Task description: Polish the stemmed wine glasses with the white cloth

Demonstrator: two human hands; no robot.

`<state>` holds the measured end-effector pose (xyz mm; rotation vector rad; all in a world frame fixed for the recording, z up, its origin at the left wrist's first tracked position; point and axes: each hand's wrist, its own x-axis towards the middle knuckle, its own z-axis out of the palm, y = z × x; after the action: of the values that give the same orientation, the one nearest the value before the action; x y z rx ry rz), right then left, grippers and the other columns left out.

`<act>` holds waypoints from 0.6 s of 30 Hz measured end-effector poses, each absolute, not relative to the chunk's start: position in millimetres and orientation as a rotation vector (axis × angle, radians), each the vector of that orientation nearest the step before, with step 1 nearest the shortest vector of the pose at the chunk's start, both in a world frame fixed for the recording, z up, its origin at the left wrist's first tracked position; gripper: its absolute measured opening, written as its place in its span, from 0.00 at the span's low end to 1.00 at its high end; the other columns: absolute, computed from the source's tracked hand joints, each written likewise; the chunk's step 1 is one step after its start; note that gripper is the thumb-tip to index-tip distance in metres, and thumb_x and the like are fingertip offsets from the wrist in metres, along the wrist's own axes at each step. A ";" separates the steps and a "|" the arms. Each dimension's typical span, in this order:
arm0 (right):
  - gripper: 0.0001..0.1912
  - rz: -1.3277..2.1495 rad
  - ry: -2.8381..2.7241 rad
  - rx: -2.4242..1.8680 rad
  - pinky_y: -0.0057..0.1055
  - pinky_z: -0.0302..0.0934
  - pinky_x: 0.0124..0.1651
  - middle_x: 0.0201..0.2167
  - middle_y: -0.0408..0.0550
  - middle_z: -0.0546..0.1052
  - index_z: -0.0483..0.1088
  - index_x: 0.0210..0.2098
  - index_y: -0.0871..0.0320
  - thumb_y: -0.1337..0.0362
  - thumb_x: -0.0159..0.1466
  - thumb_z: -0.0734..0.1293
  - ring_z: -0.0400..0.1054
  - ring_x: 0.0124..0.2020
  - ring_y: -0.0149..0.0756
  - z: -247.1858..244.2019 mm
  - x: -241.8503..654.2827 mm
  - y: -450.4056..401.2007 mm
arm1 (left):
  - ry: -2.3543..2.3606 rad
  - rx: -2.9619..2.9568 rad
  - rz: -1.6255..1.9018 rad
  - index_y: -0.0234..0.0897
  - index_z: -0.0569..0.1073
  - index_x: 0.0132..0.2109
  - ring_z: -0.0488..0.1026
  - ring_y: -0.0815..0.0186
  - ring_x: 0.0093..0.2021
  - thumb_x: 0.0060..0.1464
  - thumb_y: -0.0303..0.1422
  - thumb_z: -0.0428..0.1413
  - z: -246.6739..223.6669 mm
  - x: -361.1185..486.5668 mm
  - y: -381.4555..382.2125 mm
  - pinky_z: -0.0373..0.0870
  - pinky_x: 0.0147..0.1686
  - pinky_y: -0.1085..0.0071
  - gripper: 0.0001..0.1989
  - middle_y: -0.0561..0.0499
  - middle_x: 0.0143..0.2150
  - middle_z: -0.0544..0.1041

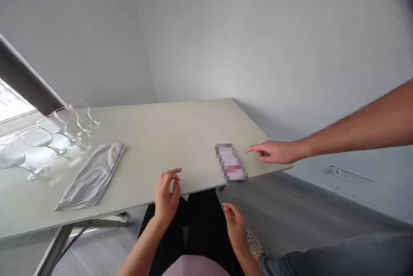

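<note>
Pink-screened phone (231,162), too blurred to read, lies on the cream surface (180,132), while left hand (166,196) and right hand (236,225) are empty, loosely half-open.

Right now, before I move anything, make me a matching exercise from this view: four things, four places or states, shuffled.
1. Glasses
2. Cloth
3. Left hand
4. Co-worker's hand

A. Grey, lying flat
B. Index finger extended, right of the phone
C. Clear, in a row
D. At the table's near edge

Pairs: 1-C; 2-A; 3-D; 4-B
</note>
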<state>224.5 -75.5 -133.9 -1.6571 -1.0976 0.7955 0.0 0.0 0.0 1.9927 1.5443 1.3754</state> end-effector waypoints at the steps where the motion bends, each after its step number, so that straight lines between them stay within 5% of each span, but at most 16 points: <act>1: 0.11 0.782 -1.097 -1.650 0.37 0.65 0.39 0.33 0.47 0.76 0.73 0.33 0.51 0.55 0.57 0.62 0.71 0.36 0.43 -130.0 224.3 -75.5 | 1.575 1.983 1.389 0.38 0.61 0.31 0.66 0.65 0.42 0.52 0.24 0.46 -1.3 -6.4 -1.2 0.63 0.42 0.66 0.05 0.51 0.43 0.72; 18: 0.13 0.686 -1.086 -1.666 0.34 0.62 0.38 0.33 0.50 0.75 0.70 0.35 0.58 0.57 0.59 0.59 0.68 0.34 0.38 -104.7 237.4 -66.4 | 2.068 2.029 1.322 0.38 0.64 0.32 0.66 0.63 0.43 0.51 0.25 0.46 -7.6 -53.9 9.4 0.64 0.37 0.69 0.05 0.52 0.43 0.73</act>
<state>237.4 -66.4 -104.7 -1.6660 -1.0864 0.6858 -53.9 9.4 -7.6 2.0287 2.0683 1.3219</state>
